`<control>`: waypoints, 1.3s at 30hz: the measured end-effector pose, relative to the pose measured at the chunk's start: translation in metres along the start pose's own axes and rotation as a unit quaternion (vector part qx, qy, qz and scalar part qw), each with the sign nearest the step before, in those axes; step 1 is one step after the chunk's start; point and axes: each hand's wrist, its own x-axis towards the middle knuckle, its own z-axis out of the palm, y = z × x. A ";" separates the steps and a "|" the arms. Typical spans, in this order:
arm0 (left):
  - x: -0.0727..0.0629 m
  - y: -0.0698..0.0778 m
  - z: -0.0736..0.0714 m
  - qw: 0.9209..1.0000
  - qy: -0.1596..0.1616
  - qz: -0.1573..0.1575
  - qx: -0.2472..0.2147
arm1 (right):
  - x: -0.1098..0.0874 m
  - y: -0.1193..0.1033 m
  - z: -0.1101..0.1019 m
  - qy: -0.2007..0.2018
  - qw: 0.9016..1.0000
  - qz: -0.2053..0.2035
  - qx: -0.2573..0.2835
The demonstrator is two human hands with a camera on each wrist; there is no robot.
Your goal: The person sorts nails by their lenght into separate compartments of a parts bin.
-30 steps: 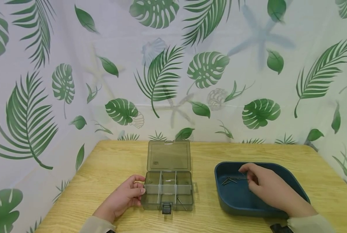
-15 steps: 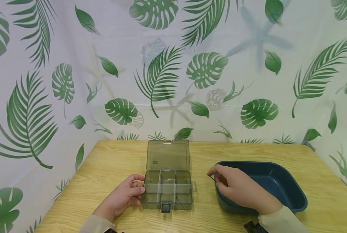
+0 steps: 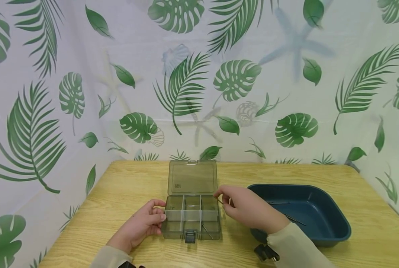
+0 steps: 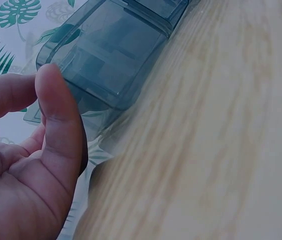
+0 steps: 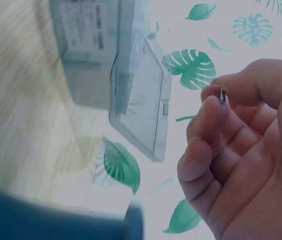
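Note:
A smoky clear plastic compartment box (image 3: 172, 235) stands on the table with its lid (image 3: 192, 178) raised at the back. My left hand (image 3: 144, 223) holds the box's left side, thumb at the rim. Between thumb and fingertips, my right hand (image 3: 249, 208) pinches a thin dark nail (image 5: 223, 96), close to the box's back right compartment. Another nail (image 3: 207, 231) leans inside the front right compartment. To the right, a dark blue tray (image 3: 333, 241) contains several more nails (image 3: 294, 219), partly hidden behind the right forearm.
The wood-grain table (image 3: 135, 178) runs back to a white leaf-print curtain (image 3: 199, 93). A latch (image 3: 190, 236) hangs open on the box's front. Dark wrist-worn devices show at both sleeves.
My right hand has lifted a nail out of the blue tray and carried it left to the box's right edge. The left hand has stayed at the box's left side.

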 end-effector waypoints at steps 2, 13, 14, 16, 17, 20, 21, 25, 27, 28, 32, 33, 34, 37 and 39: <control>0.000 0.000 -0.001 1.000 0.000 0.000 0.001 | 0.008 -0.004 0.003 0.003 1.000 0.001 -0.002; 0.002 0.004 -0.003 1.000 0.001 0.000 0.003 | 0.043 -0.005 0.016 -0.002 1.000 0.026 -0.001; 0.002 0.004 -0.003 1.000 0.001 0.000 0.004 | 0.045 -0.004 0.017 -0.002 1.000 0.027 -0.003; 0.002 0.004 -0.003 1.000 0.001 0.001 0.005 | 0.048 -0.004 0.020 0.000 1.000 0.029 -0.006; 0.002 0.004 -0.003 1.000 0.001 0.001 0.006 | 0.049 -0.004 0.021 0.000 0.999 0.032 -0.007; 0.002 0.004 -0.002 1.000 0.002 0.000 0.007 | 0.050 -0.004 0.022 0.000 0.999 0.040 -0.005; 0.001 0.005 -0.002 1.000 0.002 0.000 0.007 | 0.049 -0.004 0.022 -0.002 0.999 0.042 -0.004; 0.001 0.004 -0.002 1.000 0.001 0.001 0.006 | 0.048 -0.003 0.021 -0.006 0.999 0.051 0.000; 0.000 0.004 -0.002 1.000 0.001 0.002 0.006 | 0.047 -0.002 0.020 -0.005 0.999 0.054 -0.001; 0.000 0.004 -0.002 1.000 0.002 0.003 0.005 | 0.047 -0.002 0.020 -0.004 0.998 0.056 -0.002; 0.000 0.004 -0.003 1.000 0.003 0.004 0.003 | 0.043 -0.001 0.015 0.001 0.998 0.058 -0.006; 0.000 0.003 -0.003 1.000 0.003 0.004 0.002 | 0.042 -0.001 0.013 0.002 0.998 0.057 -0.007; 0.000 0.003 -0.003 1.000 0.003 0.004 0.001 | 0.040 -0.001 0.012 0.003 0.998 0.057 -0.006; 0.000 0.002 -0.002 1.000 0.001 0.003 -0.001 | 0.030 0.002 0.006 0.004 0.999 0.055 0.001; 0.000 0.001 -0.002 1.000 0.000 0.003 -0.002 | 0.022 0.004 0.002 0.007 0.999 0.052 0.003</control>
